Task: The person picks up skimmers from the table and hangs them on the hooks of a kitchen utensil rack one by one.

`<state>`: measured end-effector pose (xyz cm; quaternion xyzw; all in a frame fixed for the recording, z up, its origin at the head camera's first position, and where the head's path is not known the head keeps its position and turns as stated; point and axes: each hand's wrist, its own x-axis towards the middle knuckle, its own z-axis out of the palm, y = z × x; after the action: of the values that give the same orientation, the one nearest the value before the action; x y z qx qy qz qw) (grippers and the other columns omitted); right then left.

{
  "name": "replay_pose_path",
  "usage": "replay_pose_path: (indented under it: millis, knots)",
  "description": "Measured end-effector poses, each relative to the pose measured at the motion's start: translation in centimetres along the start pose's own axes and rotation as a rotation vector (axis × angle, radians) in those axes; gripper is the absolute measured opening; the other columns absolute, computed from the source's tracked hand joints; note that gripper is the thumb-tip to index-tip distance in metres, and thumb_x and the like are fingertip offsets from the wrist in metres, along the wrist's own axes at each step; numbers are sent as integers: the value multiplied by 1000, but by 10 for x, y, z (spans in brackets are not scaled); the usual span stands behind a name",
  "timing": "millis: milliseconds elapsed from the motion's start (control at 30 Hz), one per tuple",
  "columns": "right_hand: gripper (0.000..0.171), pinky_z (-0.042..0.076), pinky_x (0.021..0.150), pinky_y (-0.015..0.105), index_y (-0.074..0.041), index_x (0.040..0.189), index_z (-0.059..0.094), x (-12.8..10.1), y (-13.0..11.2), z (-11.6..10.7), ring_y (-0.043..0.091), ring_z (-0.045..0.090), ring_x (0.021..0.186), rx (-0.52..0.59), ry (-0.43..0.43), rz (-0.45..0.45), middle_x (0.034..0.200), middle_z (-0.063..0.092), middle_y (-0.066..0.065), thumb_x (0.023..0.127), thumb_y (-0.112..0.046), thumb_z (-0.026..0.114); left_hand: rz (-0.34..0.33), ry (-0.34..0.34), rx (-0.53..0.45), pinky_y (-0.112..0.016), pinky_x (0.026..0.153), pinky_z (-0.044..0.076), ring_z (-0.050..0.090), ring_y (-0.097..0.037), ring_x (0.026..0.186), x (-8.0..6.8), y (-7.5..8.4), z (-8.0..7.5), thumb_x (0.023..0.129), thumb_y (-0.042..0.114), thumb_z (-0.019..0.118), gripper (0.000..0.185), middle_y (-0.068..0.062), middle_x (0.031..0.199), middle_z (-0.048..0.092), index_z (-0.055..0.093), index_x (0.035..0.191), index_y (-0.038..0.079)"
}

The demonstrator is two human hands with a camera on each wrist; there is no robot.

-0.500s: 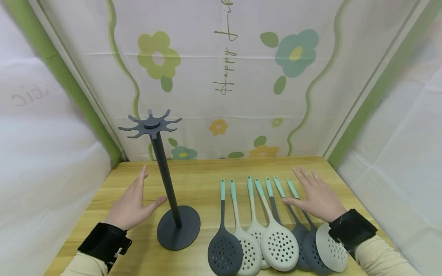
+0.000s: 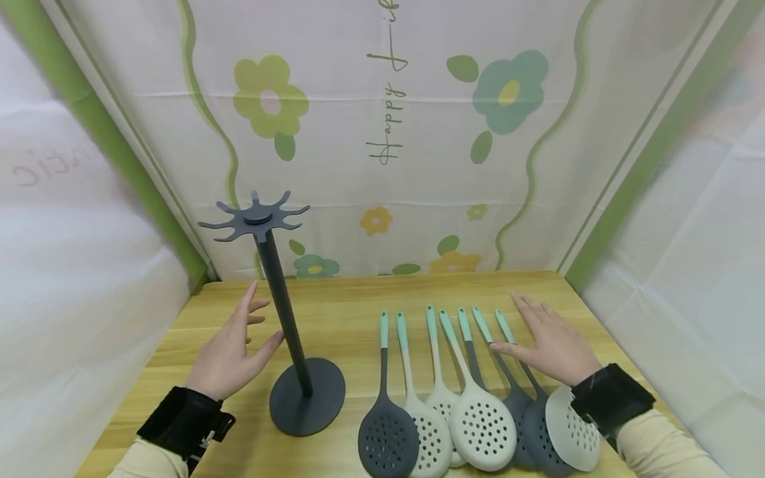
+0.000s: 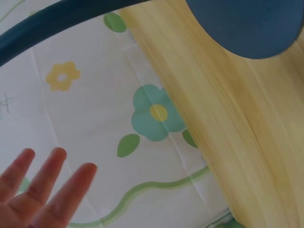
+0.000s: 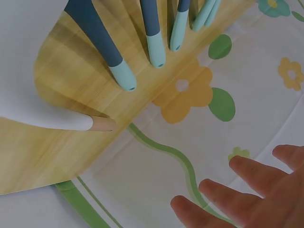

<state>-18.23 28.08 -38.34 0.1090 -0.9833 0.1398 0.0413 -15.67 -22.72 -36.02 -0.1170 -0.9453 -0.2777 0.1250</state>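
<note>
Utensil stand point(image 2: 279, 299) upright on the table point(image 2: 352, 295), left half, its round base well in from the far edge. Skimmers in a fanned row to its right: dark one point(image 2: 388, 435) leftmost, large pale one point(image 2: 483, 425) over its neighbours, pale perforated one point(image 2: 576, 425) at the right end, partly under the wrist band point(image 2: 612, 398). Mint handles point(image 2: 431, 323) point at the far edge; heads lie toward the near side, several overlapping. Left grip point(image 2: 227, 358): fingers spread, thumb well apart, nothing held; thumb tip at the pole, contact uncertain. Right grip point(image 2: 552, 345): fingers extended, thumb apart, nothing held, over the rightmost handles; cannot tell whether it touches one. Step, as I judge it: readiness, both hands placed about the things, all skimmers lying on the table. A pick here would call for thumb and fingers to meet on a single handle, then a clean lift; overlapped heads could drag a neighbour, so the uppermost look easiest to free.
</note>
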Motion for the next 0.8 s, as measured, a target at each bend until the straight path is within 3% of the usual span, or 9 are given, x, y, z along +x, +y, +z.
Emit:
replay_pose_path:
  millis: [133, 333, 500, 800]
  knots:
    - [110, 27, 110, 73, 0, 156, 21, -2, 2, 0, 55, 30, 139, 10, 2, -2, 155, 31, 31, 84, -75, 56, 48, 25, -73, -47, 90, 58, 60, -37, 118, 1, 4, 2, 100, 27, 61, 85, -17, 142, 51, 1, 160, 22]
    - [107, 37, 104, 71, -1, 156, 23, -4, 6, 2, 53, 40, 135, 4, 8, 7, 154, 35, 29, 85, -75, 55, 127, 75, -162, -34, 81, 62, 66, -30, 104, 2, 10, 6, 96, 6, 59, 78, -16, 127, 57, 15, 159, 18]
    - [104, 49, 88, 68, -8, 158, 19, -5, 11, 4, 54, 49, 125, 13, 6, 13, 150, 40, 30, 86, -73, 56, 178, 125, -179, -31, 75, 63, 67, -28, 94, 0, 17, 6, 91, -1, 59, 72, -15, 115, 62, 28, 154, 8]
    - [99, 57, 68, 56, -26, 161, 9, -8, 24, 8, 53, 63, 103, 24, -17, 31, 148, 41, 34, 87, -71, 57, 261, 210, -197, -23, 70, 62, 67, -19, 89, 1, 23, 9, 88, -5, 66, 61, -9, 105, 64, 44, 144, 2]
